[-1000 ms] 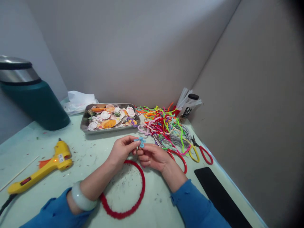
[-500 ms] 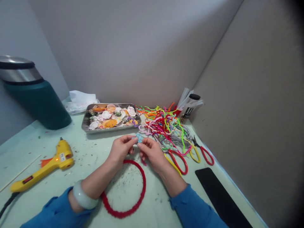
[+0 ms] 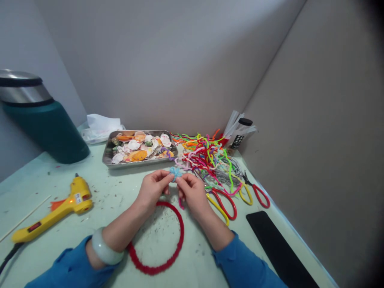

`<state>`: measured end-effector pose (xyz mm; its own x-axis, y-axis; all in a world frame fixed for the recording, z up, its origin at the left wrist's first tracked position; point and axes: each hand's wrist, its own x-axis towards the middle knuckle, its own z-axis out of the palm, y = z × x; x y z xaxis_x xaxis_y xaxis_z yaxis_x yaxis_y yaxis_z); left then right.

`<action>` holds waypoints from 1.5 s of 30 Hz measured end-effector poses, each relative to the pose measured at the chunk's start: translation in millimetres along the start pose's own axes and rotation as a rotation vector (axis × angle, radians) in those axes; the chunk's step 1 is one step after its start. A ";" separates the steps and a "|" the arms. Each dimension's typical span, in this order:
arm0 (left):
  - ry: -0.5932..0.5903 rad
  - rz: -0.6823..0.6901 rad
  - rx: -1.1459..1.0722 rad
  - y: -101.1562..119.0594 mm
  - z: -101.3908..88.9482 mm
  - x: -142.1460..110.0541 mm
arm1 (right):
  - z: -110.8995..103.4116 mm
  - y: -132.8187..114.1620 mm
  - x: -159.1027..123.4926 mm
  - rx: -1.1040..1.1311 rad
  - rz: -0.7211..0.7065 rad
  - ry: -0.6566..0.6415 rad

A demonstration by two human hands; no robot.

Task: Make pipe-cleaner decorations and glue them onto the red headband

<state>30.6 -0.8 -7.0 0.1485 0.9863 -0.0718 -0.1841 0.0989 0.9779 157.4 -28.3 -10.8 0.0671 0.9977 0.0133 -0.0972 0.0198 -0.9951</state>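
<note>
A small light-blue piece of bent pipe cleaner (image 3: 175,173), shaped like a flower, is pinched between the fingertips of both hands. My left hand (image 3: 154,187) grips it from the left with thumb and forefinger. From the right, my right hand (image 3: 193,192) holds its lower edge the same way. A bit of magenta pipe cleaner (image 3: 181,203) shows below the right fingers; whether it is held I cannot tell. Under my wrists lies a fuzzy red ring (image 3: 182,232) on the table, partly covered by the left forearm.
Behind my hands stand a metal tray (image 3: 141,163) of shells and a tangle of coloured pipe cleaners (image 3: 207,156). Two scissors (image 3: 225,204) and a black strip (image 3: 276,244) lie right. A yellow glue gun (image 3: 75,200) and a green bottle (image 3: 51,128) are left.
The light-blue piece has turned between my fingertips, and more of its flower shape shows. My right fingers have shifted slightly along its lower edge. Other things stay in place.
</note>
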 end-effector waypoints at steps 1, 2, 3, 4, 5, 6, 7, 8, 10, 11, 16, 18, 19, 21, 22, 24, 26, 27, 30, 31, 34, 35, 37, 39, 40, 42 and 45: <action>0.004 0.005 -0.004 -0.5 -0.2 0.1 | 1.6 0.5 -0.9 -0.070 -0.058 0.041; -0.001 0.007 -0.014 -0.9 -0.3 0.2 | 2.6 1.6 -1.2 -0.128 -0.121 0.082; -0.012 0.003 -0.028 -1.2 -0.5 0.3 | 2.9 2.9 -0.8 -0.166 -0.169 0.112; -0.029 -0.004 -0.042 -1.4 -0.6 0.3 | 2.6 4.5 0.2 -0.178 -0.195 0.129; -0.044 -0.014 -0.057 -1.4 -0.5 0.3 | 1.8 6.0 1.7 -0.170 -0.203 0.136; -0.053 -0.023 -0.076 -1.2 -0.4 0.3 | 0.6 7.2 3.3 -0.148 -0.197 0.138; -0.061 -0.033 -0.103 -0.7 -0.2 0.1 | -0.8 7.9 5.0 -0.119 -0.182 0.135; -0.073 -0.044 -0.140 -0.1 0.0 -0.1 | -2.1 7.9 6.4 -0.087 -0.164 0.127; -0.124 -0.075 -0.233 1.5 0.2 -1.1 | -4.4 6.2 8.2 -0.007 -0.110 0.096; -0.160 -0.094 -0.276 2.4 0.1 -1.7 | -5.3 4.8 8.6 0.042 -0.064 0.066; -0.314 -0.164 -0.341 6.1 -1.6 -4.2 | -10.0 -0.9 9.0 0.222 0.124 -0.046; -0.363 -0.168 -0.320 7.8 -2.2 -4.6 | -13.0 -1.2 9.9 0.257 0.147 -0.054; -0.391 -0.164 -0.302 8.7 -2.4 -4.6 | -14.8 -1.2 10.6 0.271 0.152 -0.066; -0.438 -0.140 -0.255 10.2 -2.5 -4.3 | -19.0 -0.9 12.3 0.294 0.160 -0.115; -0.450 -0.121 -0.225 10.7 -2.5 -4.0 | -21.0 -0.7 13.2 0.304 0.166 -0.143; -0.430 -0.082 -0.161 10.5 -2.5 -2.8 | -24.0 -0.3 14.8 0.320 0.187 -0.178; -0.320 -0.038 -0.113 9.3 -2.3 -1.3 | -24.6 -0.1 15.6 0.315 0.200 -0.160; -0.245 -0.019 -0.093 8.6 -2.1 -0.5 | -23.9 -0.3 15.5 0.297 0.196 -0.142; -0.088 0.019 -0.010 8.4 -1.6 1.8 | -19.0 -2.2 13.5 0.191 0.151 -0.110; -0.082 0.025 0.028 9.3 -2.0 2.9 | -17.3 -2.9 12.8 0.156 0.126 -0.105; -0.110 0.057 0.140 13.6 -8.3 8.9 | -15.4 -2.9 12.7 0.090 0.055 -0.060; -0.105 0.079 0.183 14.9 -12.5 12.0 | -16.2 -1.7 13.5 0.071 0.043 -0.033; -0.019 0.134 0.378 16.2 -23.2 19.2 | -18.9 2.1 15.7 -0.019 0.019 0.031; 0.015 0.209 0.686 15.5 -34.3 25.6 | -21.6 6.8 17.3 -0.186 -0.054 0.084; -0.027 0.228 0.816 14.6 -38.9 27.9 | -22.4 9.0 17.5 -0.280 -0.111 0.098; -0.157 0.250 1.004 12.8 -44.9 30.1 | -22.9 12.2 16.5 -0.436 -0.230 0.105; -0.299 0.305 1.143 12.0 -46.7 28.8 | -21.7 14.0 13.8 -0.578 -0.326 0.103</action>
<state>-12.8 35.0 -6.6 0.4941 0.8645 0.0921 0.6876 -0.4534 0.5671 178.5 -15.7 -26.7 0.1006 0.9346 0.3411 0.4898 0.2519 -0.8347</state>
